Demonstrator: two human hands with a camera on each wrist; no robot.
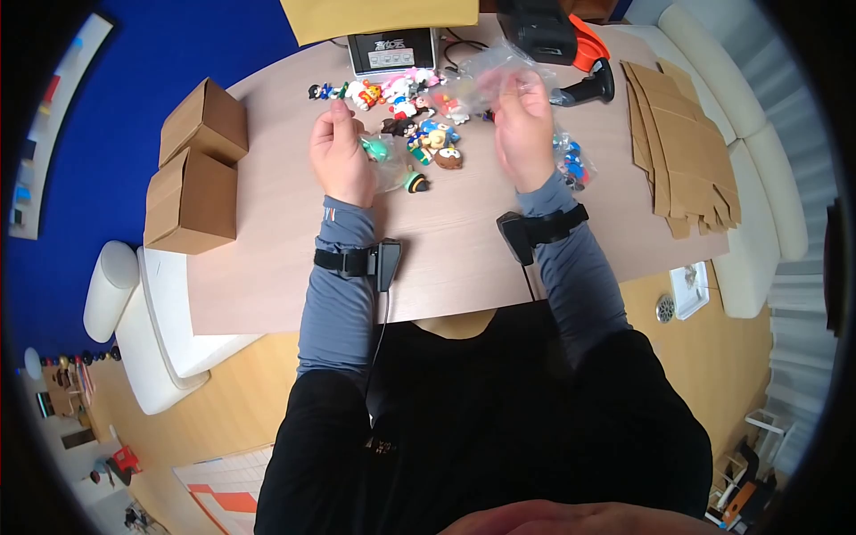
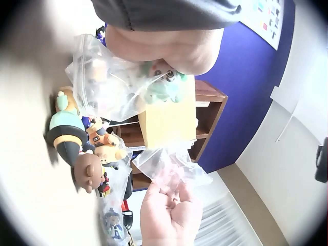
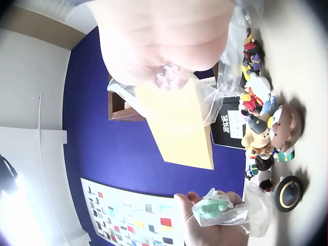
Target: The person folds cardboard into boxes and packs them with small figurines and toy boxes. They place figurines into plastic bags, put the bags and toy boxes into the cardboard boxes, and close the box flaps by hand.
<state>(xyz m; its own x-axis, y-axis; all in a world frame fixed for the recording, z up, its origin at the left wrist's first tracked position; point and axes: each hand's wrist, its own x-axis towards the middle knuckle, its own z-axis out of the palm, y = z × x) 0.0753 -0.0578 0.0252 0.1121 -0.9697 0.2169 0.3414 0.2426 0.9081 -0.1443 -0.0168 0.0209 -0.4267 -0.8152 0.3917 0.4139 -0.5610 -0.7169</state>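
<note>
My left hand (image 1: 341, 160) is raised over the table, its fingers curled round a clear plastic bag (image 2: 105, 95) with a mint-green toy figure (image 1: 378, 149) in it. In the left wrist view a panda-like face (image 2: 165, 75) shows on that figure. To the right, my right hand (image 1: 523, 134) pinches another clear bag (image 1: 486, 78), with something pink (image 3: 171, 77) at the fingers. Between and beyond the hands lies a heap of small toy figures (image 1: 437, 134), among them a brown round-headed one (image 1: 448, 158) and a black-and-yellow one (image 1: 415, 182).
Two cardboard boxes (image 1: 192, 201) stand at the left table edge. Flattened cardboard (image 1: 682, 143) lies at the right. At the back are a small screen device (image 1: 392, 52), a yellow block-like object (image 1: 383, 18) and a black-and-orange device (image 1: 584, 53). A bagged blue figure (image 1: 571, 160) lies beside my right wrist.
</note>
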